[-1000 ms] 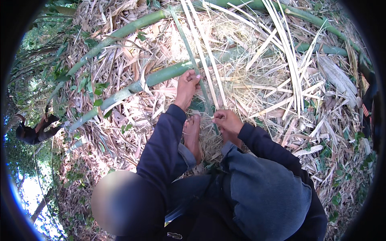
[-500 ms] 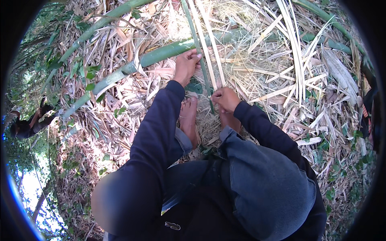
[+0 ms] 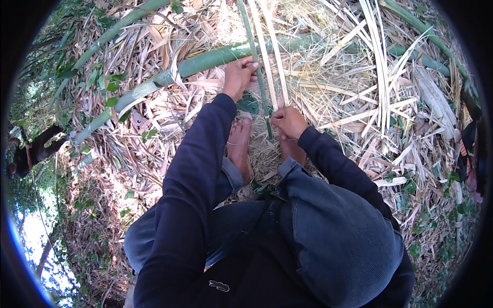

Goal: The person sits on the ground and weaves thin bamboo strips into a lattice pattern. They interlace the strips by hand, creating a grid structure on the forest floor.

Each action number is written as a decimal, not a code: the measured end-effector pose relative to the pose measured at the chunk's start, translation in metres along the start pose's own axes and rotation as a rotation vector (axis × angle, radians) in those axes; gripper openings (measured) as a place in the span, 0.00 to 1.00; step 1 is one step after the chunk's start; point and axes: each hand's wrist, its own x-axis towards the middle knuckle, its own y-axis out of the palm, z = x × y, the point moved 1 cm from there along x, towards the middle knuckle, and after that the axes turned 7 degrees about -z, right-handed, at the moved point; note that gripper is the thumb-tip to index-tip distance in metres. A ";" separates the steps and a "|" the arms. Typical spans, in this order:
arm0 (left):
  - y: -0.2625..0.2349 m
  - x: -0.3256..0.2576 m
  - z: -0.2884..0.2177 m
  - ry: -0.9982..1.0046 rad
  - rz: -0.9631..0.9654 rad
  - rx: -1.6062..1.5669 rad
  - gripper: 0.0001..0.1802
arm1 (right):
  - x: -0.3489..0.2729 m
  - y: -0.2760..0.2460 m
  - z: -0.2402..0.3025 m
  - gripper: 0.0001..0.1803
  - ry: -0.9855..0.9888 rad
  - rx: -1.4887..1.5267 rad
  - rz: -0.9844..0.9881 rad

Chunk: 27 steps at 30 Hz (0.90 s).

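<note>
Head view: our left hand (image 3: pixel 239 77) curls closed round thin bamboo strips (image 3: pixel 264 56) running away from us. Our right hand (image 3: pixel 288 122), nearer, pinches their lower ends. Green bamboo pole (image 3: pixel 215 57) lies just beyond left hand; bare feet (image 3: pixel 240 146) below.

We note our left hand (image 3: pixel 239 77) ahead on the bamboo strips (image 3: pixel 264 56), our right hand (image 3: pixel 288 122) nearer on them, bare feet (image 3: pixel 240 146) beneath, a bamboo culm (image 3: pixel 205 61) lying across behind.
</note>
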 end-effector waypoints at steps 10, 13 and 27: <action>0.006 -0.005 -0.001 0.005 -0.033 0.010 0.13 | 0.014 -0.040 0.021 0.12 -0.035 0.146 -0.144; 0.007 -0.009 -0.005 0.009 -0.042 0.035 0.16 | 0.021 -0.035 0.025 0.12 -0.084 0.128 -0.165; 0.036 0.009 0.022 -0.051 0.235 -0.361 0.17 | 0.064 -0.013 -0.031 0.08 -0.585 -0.430 -0.340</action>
